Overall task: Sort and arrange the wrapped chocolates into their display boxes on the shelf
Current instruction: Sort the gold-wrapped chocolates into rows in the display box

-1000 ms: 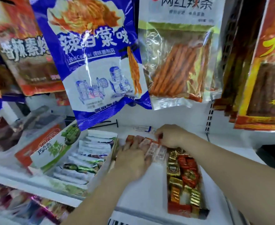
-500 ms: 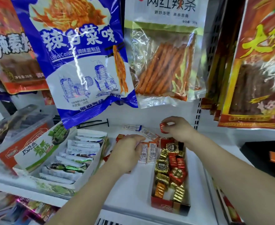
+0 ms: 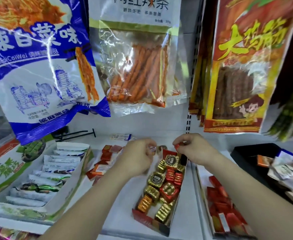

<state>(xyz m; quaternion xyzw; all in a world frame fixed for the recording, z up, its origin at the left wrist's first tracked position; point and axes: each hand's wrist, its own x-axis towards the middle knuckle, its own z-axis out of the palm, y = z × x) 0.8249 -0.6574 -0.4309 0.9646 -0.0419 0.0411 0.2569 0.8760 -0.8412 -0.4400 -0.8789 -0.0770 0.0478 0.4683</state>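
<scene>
**Shelf (image 3: 188,196), chocolate section: contents and handling**

1. Right hand (image 3: 194,150): grip clamped, with thumb and fingertips pinching one red chocolate (image 3: 177,146). It is held just above the far end of the middle box (image 3: 147,220). A dark gap shows at that end, so the piece is probably poised there to be set in
2. Left hand (image 3: 138,157): fingers curled, raised between the loose pile (image 3: 104,163) and the middle box. Something small and pale sits blurred at the fingertips. Whether the grip is closed on it cannot be told
3. Middle box: red card, narrow, open top. It holds gold chocolates (image 3: 157,179) mixed with red foil ones, and an orange-gold piece near the front. The pieces are jumbled and some tilted, not in rows, so arranging looks partly done
4. Left box (image 3: 80,177): white card with a green printed flap standing open. It holds white bars (image 3: 61,168) in one overlapping row, which looks tidy
5. Loose pile: red and orange wrapped pieces lying on the shelf outside any box, near the left hand. They probably await sorting
6. Red packets (image 3: 218,203): packed close, past a divider on the right
7. Snack bags (image 3: 38,66): hang above the shelf, and both arms reach in beneath them
</scene>
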